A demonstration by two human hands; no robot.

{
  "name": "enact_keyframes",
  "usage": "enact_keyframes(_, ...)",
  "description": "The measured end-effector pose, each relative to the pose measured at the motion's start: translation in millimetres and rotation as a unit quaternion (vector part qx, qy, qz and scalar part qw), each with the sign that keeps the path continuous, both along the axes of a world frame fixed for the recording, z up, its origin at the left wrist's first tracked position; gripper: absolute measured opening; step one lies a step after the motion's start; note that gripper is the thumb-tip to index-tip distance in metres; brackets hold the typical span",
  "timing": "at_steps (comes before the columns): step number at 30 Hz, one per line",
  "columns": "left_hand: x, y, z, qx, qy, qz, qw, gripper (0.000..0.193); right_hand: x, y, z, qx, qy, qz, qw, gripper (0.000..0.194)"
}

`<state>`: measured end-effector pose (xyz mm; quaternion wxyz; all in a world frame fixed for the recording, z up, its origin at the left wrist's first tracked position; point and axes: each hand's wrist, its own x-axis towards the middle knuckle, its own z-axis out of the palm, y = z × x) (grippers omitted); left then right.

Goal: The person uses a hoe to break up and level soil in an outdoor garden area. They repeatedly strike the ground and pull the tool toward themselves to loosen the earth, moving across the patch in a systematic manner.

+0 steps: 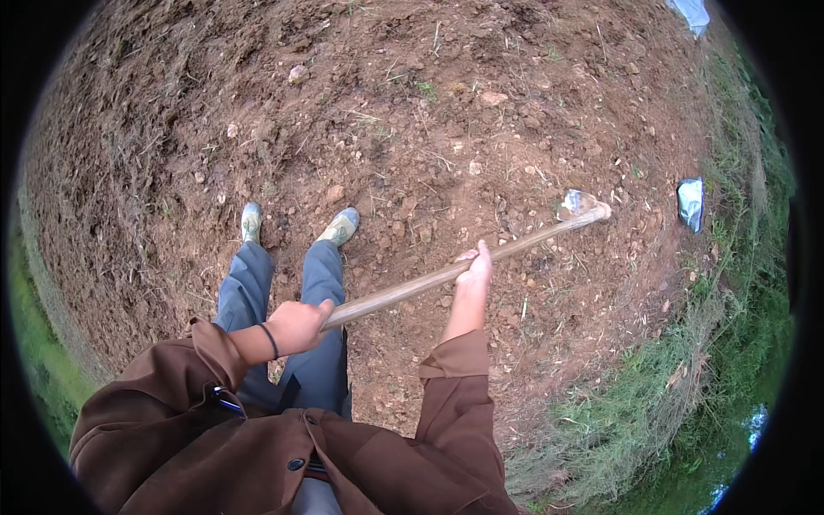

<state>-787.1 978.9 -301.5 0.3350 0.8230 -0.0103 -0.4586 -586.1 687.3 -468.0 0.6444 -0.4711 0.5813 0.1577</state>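
Observation:
A hoe with a long wooden handle [409,288] slants across in front of me, rising to the right. My left hand [295,327], with a dark band at the wrist, is wrapped around the handle's near end. Farther along, my right hand [475,265] grips the handle around its middle, the thumb lying along the wood. The hoe's metal blade [575,203] is at the far right end, smeared with soil. Whether the blade touches the reddish-brown soil [412,161] or hangs just above it, I cannot tell.
My shoes [340,226] stand on loose, cloddy ground strewn with stones and dry stalks. A shiny packet [691,205] lies at the right, by a grassy edge [650,399]. A pale plastic bag [694,15] is at the top right. Water appears to show beyond the grass, lower right.

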Motion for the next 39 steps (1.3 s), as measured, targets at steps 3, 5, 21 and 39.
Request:
enact_keyframes(3, -74.1, 81.7, 27.9, 0.107, 0.031, -0.040, 0.993, 0.029, -99.7, 92.2, 9.8, 0.139, 0.093, -0.083, 0.982, 0.031)
enact_keyframes(5, -105.7, 95.9, 40.2, 0.098, 0.024, -0.040, 0.994, 0.030, -128.8, 112.0, 24.1, 0.141, 0.101, -0.078, 0.982, 0.039)
enact_keyframes(21, -27.4, 35.7, 32.3, -0.018, -0.022, 0.009, 1.000, 0.024, -15.9, -11.8, 93.6, 0.077, -0.043, -0.096, 0.991, 0.042)
enact_keyframes(39, -174.4, 168.2, 33.8, 0.087, -0.025, 0.082, 0.992, 0.028, -103.4, 188.0, 102.5, 0.069, -0.019, -0.002, 0.997, 0.038)
